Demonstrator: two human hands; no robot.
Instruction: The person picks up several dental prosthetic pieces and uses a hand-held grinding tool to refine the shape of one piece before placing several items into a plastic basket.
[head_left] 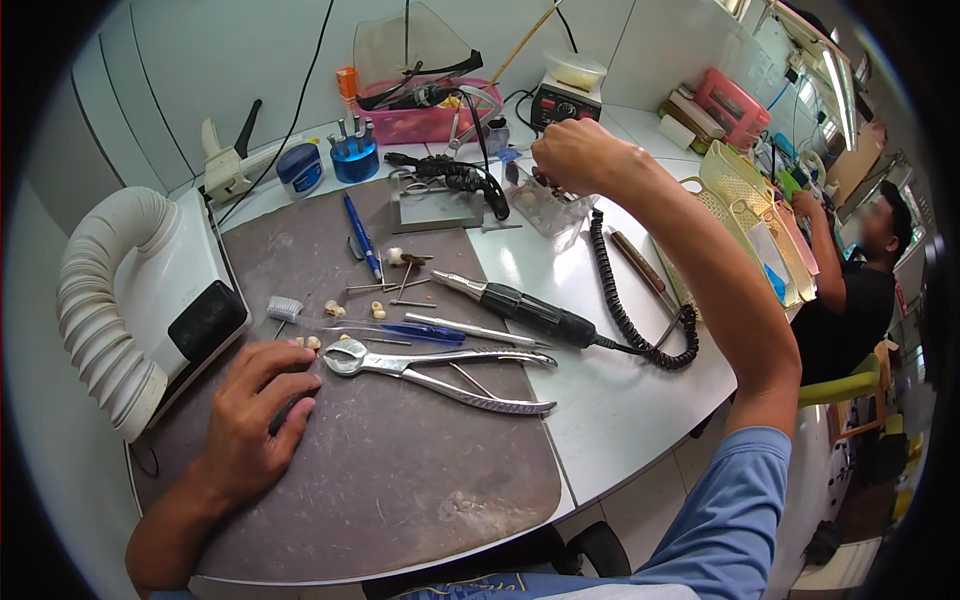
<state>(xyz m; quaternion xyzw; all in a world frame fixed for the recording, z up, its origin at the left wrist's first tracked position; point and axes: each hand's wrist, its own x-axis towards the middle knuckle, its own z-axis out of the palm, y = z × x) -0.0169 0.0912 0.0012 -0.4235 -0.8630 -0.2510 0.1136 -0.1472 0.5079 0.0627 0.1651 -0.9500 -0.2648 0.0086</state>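
A: Where is the right hand (575, 155)?

B: It is stretched far out, at about one o'clock from the middle of the counter (620, 400). The fingers are clenched down over the small clear plastic box (545, 205) with dark small pieces inside. If they pinch a piece or only the box rim, I cannot tell.

A: How does the box handle?

B: I judge it light, thin and a little slippery, so it can tip easily. Better to take it by the two side walls, not by one corner.

A: And the left hand (255, 420)?

B: It lies flat on the grey-brown rubber work mat (400, 480) at eight o'clock, fingers released and holding nothing. The steel pliers (440, 372) are just beside it, at its two o'clock.

A: Is there room to move?

B: Little near the box: the black coiled cable (625, 300) runs just beside it, at its four o'clock, and the black rotary handpiece (520, 305) lies between the box and the pliers. The counter edge curves at five o'clock.
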